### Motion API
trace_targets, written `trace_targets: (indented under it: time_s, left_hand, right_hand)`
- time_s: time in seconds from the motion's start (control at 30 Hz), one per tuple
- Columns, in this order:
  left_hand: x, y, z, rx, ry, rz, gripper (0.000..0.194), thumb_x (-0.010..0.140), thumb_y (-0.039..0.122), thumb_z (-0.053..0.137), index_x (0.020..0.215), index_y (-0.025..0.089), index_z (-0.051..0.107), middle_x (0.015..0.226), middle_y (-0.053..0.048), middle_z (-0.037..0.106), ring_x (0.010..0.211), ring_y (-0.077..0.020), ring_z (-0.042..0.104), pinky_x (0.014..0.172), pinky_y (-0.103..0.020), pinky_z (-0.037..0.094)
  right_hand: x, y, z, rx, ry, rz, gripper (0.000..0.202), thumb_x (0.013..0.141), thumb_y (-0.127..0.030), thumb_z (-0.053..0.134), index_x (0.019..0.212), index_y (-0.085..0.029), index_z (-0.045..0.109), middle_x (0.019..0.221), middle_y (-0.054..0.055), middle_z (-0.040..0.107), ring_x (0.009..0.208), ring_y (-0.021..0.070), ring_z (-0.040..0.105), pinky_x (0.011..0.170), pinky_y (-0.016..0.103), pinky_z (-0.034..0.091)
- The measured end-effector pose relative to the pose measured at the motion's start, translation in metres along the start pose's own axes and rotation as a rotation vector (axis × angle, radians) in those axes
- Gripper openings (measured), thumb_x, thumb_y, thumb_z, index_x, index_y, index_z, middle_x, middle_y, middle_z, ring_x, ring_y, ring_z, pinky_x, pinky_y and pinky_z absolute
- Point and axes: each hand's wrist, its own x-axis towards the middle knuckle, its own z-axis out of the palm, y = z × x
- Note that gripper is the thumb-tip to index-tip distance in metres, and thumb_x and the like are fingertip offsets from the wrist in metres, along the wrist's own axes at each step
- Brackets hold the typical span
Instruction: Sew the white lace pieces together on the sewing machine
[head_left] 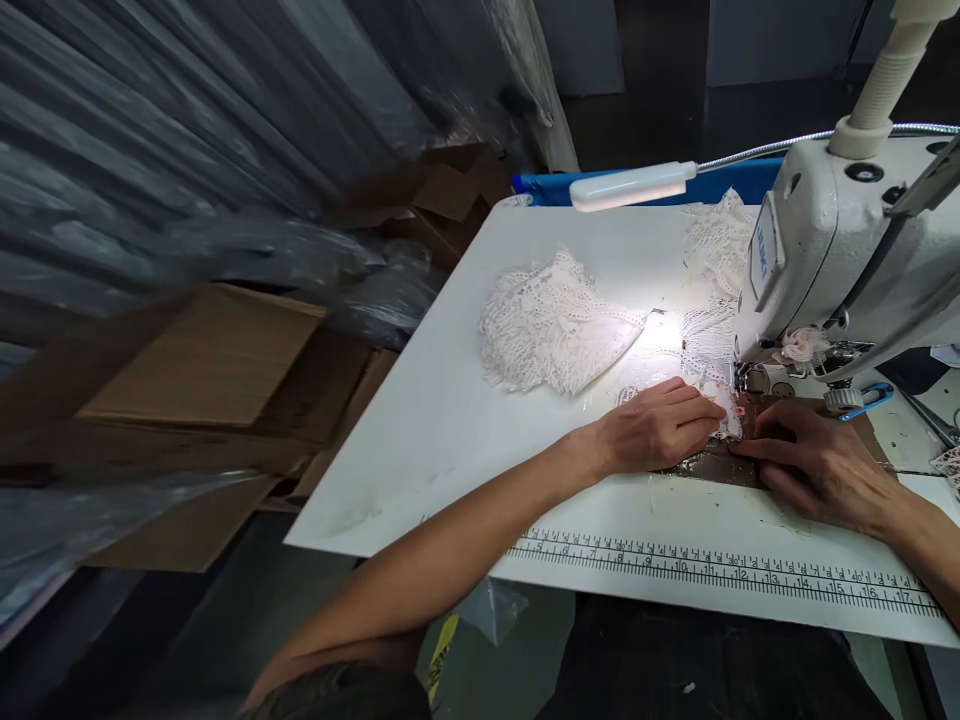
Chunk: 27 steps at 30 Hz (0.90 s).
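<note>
White lace trim (716, 385) with a fringe lies under the needle area of a white sewing machine (814, 230). My left hand (664, 425) has its fingers closed on the near left edge of this lace, just left of the presser foot. From the other side, my right hand (817, 460) reaches in with bent fingers, its fingertips at the lace's near corner. What lies between those fingertips is partly hidden. Both hands rest over a brown taped plate (712, 466) on the table. A heap of fringed white lace (551, 325) sits to the left, joined to the worked area by a narrow strip.
More lace (724, 240) lies behind the needle. A white lamp (634, 187) hangs over the table (420, 440). Blue-handled thread snips (870, 398) lie right of the needle. A printed ruler (712, 570) runs along the front edge. Cardboard boxes (202, 360) stand at the left.
</note>
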Motion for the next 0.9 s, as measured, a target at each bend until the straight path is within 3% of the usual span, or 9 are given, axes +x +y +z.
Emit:
trace_targets:
  time_s: [0.53,0.63,0.77,0.9]
  left_hand:
    - [0.004,0.006,-0.001,0.184,0.091,0.073,0.017,0.096,0.016,0.05,0.087,0.016,0.064,0.097,-0.003,0.071,0.072,-0.0109,0.056,0.067,-0.027,0.044]
    - [0.004,0.007,0.0,0.206,0.087,0.064,0.019,0.096,0.016,0.049,0.086,0.016,0.065,0.097,-0.003,0.071,0.071,-0.0106,0.056,0.066,-0.027,0.045]
    - [0.003,0.008,0.001,0.221,0.096,0.06,0.018,0.096,0.018,0.05,0.086,0.016,0.065,0.096,-0.003,0.071,0.071,-0.0102,0.056,0.065,-0.025,0.046]
    - [0.002,0.008,0.003,0.229,0.101,0.053,0.017,0.096,0.019,0.051,0.088,0.016,0.065,0.096,-0.003,0.071,0.072,-0.0099,0.056,0.066,-0.025,0.047]
  right_hand:
    - [0.003,-0.003,-0.002,-0.047,0.038,-0.008,0.031,0.09,-0.016,0.046,0.101,-0.022,0.074,0.091,0.008,0.061,0.078,0.0149,0.061,0.065,0.026,0.052]
    - [0.003,0.0,-0.007,0.064,0.029,0.053,0.032,0.089,-0.016,0.044,0.099,-0.022,0.074,0.092,0.008,0.065,0.08,0.0153,0.064,0.068,0.027,0.054]
    - [0.0,0.009,-0.012,0.165,0.056,0.257,0.033,0.09,-0.019,0.043,0.106,-0.021,0.072,0.085,0.006,0.07,0.072,0.0153,0.066,0.064,0.027,0.055]
    - [-0.003,0.009,-0.006,0.012,0.052,0.227,0.035,0.091,-0.021,0.042,0.11,-0.021,0.072,0.095,0.008,0.07,0.077,0.0168,0.066,0.067,0.029,0.055]
